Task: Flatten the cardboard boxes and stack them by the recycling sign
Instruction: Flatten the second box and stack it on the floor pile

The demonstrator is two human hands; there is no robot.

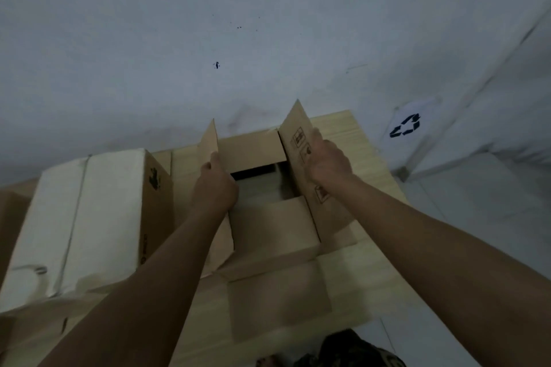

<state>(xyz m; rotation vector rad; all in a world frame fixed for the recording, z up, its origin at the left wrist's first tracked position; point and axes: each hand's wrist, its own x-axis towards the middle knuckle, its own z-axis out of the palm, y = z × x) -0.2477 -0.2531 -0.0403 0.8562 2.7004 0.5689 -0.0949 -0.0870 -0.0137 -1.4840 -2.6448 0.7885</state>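
Left hand [215, 185] and right hand [326, 158] fingers grip the open box [274, 226] side flaps, spreading them to collapse it on the tabletop [357, 286].

bare forearms [143, 271], camouflage-patterned clothing [351, 348]

Both bare forearms reach forward from the bottom corners and come closer together toward the hands. The left hand [215, 185] has its fingers curled and pinches the edge of a cardboard flap [209, 140]. The right hand [328, 161] grips the opposite flap [298, 128], knuckles up.
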